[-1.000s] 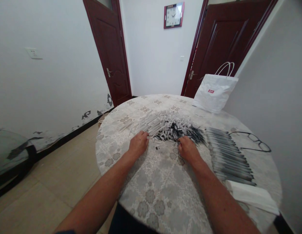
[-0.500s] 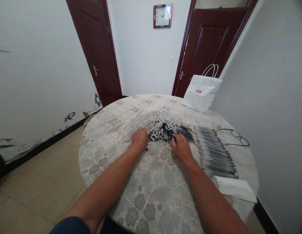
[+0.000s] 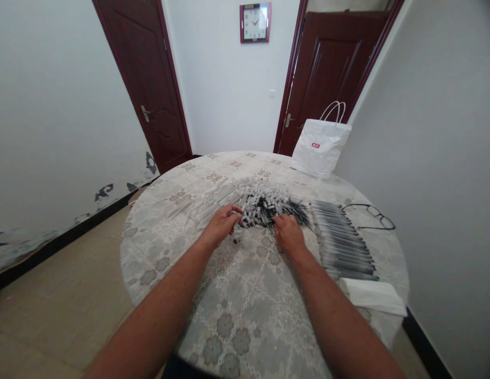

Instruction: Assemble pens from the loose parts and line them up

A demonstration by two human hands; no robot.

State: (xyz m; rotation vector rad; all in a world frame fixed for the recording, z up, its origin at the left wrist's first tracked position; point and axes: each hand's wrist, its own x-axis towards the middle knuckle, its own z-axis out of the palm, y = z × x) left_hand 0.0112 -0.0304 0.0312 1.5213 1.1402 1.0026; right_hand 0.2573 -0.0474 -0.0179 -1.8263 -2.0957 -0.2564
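Pen parts lie in a loose heap on the round table (image 3: 213,337): clear pen barrels (image 3: 219,202) on the left, white and black small pieces (image 3: 253,205) in the middle, thin black pieces like refills (image 3: 298,211) on the right. At the heap's near left edge is my left hand (image 3: 221,225), its fingers stretched forward and thumb apart, with small pieces just beyond the fingertips. My right hand (image 3: 288,231) is at the near right edge, fingers curled together by the black pieces; what they pinch is too small to make out.
Right of the heap lies a row of assembled-looking pens (image 3: 343,239). Beyond it are eyeglasses (image 3: 373,213), and nearer me a folded white paper or cloth (image 3: 373,296). A white paper bag (image 3: 322,147) stands at the back right. A small dark piece (image 3: 235,240) lies near my left hand.
My left hand's fingers have gone from closed to spread. My right hand stays closed by the black pieces, its fingers slightly shifted. The whole view has swung a little to the right.
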